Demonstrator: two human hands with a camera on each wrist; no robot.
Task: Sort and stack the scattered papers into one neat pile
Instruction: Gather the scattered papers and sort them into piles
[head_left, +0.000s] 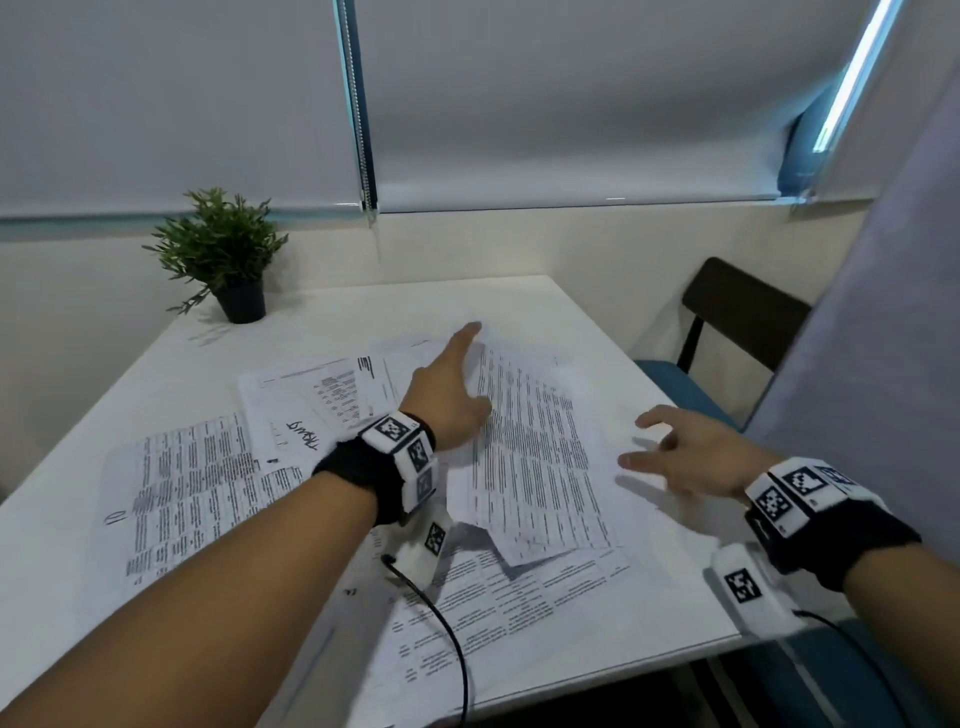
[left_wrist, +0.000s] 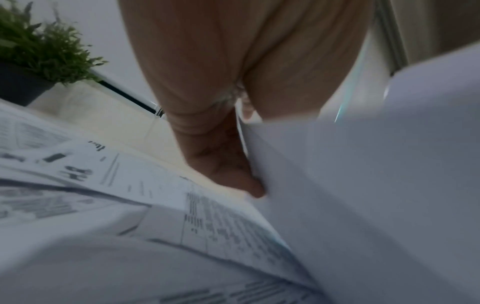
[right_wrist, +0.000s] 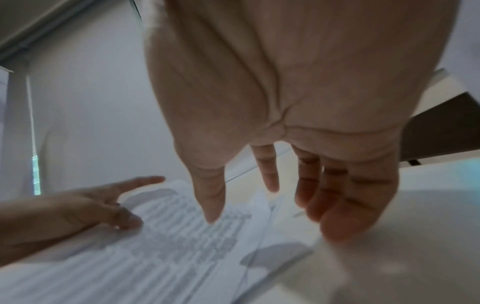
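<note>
Papers (head_left: 363, 467) scattered on table (head_left: 519, 296). Left hand (head_left: 449, 387) pinches lifted sheet (head_left: 530, 447); right hand (head_left: 691, 457) spread, empty, hovering beside. Step: gathering. Next: lay sheet on pile, square edges.

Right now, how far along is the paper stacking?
Early. Done: no neat pile shows yet. In hand: the left hand pinches the edge of a printed sheet and lifts it off the table; the right hand hovers open beside it. Left: the handwritten sheet, the left sheet and the near sheet lie fanned at different angles, unaligned.
</note>
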